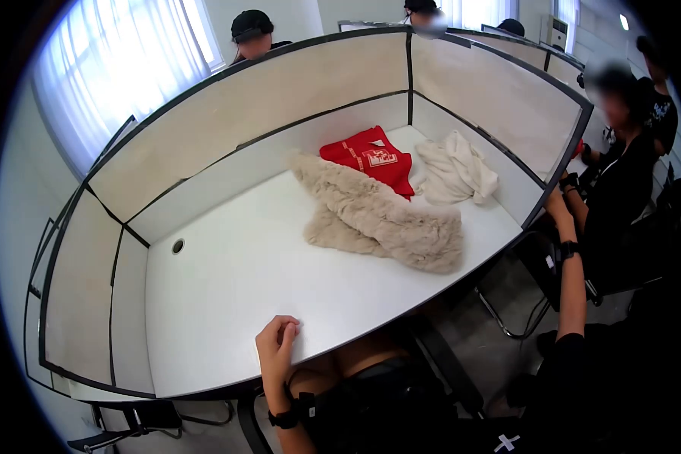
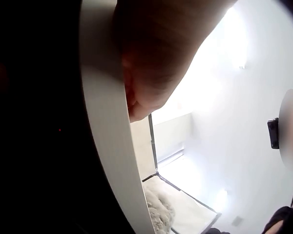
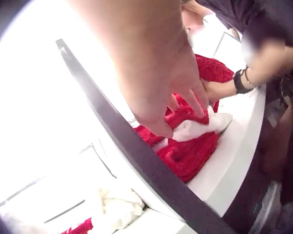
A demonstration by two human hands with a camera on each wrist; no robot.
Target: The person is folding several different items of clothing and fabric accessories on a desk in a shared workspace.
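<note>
My left hand (image 1: 278, 344) rests at the front edge of the white table (image 1: 227, 303), its fingers loosely bent with nothing in them. My right hand (image 3: 161, 83) reaches past the partition's end into the neighbouring booth. There its spread thumb and fingers touch a fluffy red cloth (image 3: 188, 161) with a white cloth (image 3: 193, 129) lying across it. Another person's hand (image 3: 217, 92), with a dark wrist strap, is at the same red cloth. On my table lie a beige furry piece (image 1: 386, 219), a red printed cloth (image 1: 370, 159) and a crumpled cream cloth (image 1: 458, 170).
Black-edged partitions (image 1: 280, 98) wall the table at the back and sides. The partition's dark edge (image 3: 117, 126) stands between the two booths, close by my right forearm. Another person (image 1: 620, 151) is at the right. A round cable hole (image 1: 177, 246) sits at the table's left.
</note>
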